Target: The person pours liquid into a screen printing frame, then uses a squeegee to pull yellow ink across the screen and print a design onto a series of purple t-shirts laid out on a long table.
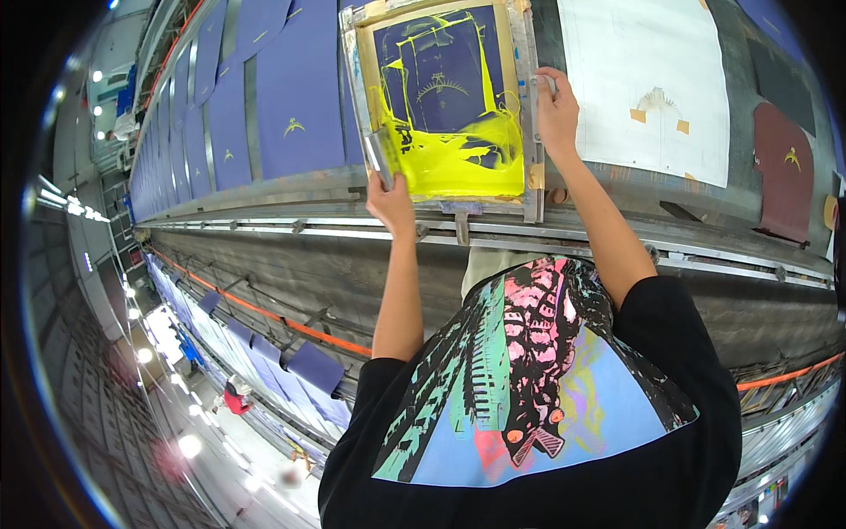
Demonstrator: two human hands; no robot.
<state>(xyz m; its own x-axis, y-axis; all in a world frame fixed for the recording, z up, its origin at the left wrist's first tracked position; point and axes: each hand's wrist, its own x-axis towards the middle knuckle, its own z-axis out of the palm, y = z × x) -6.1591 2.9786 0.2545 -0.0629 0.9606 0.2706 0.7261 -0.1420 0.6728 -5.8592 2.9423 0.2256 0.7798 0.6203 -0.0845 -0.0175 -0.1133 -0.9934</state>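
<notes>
A screen printing frame (531,159) lies on the long table ahead of me. Bright yellow ink (449,172) is pooled over the near part of its mesh and streaked up the sides. Through the dark blue mesh area (449,79) a small arched motif shows faintly. My left hand (392,204) is closed round the near end of a squeegee (381,157), which stands along the frame's left inner side with its blade by the ink. My right hand (557,113) grips the frame's right edge, fingers curled over the rail.
Blue fabric pieces (295,97) with small yellow prints run along the table to the left. To the right lie a white sheet (648,79) with tape and a maroon piece (784,172). A metal rail (335,231) follows the table's near edge. Another person (236,397) is far off, lower left.
</notes>
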